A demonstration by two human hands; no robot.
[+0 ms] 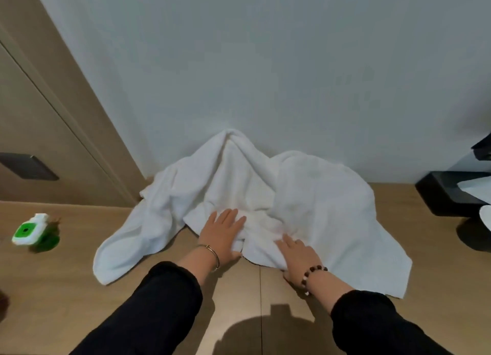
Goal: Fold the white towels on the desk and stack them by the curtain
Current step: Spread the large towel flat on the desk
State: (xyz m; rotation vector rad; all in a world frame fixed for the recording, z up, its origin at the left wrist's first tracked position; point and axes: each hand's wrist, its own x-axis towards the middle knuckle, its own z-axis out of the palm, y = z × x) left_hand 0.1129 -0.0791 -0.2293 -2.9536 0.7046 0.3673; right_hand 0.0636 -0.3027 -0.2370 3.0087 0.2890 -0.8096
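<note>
Wood desk (79, 288) w/ white towels (318, 208) heaped unfolded against wall (265, 62). L hand (223, 234) & R hand (297, 256) flat on towels, fingers straight, pressing, grasping nothing.

Black sleeves (164, 301), thin bangle (214, 254) left wrist, beaded bracelet (310, 273) right

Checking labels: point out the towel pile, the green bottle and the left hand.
towel pile (318, 195), head view, on the right-side mound of cloth.
green bottle (25, 231), head view, on its green-and-white top.
left hand (221, 232), head view, on the back of the hand.
</note>
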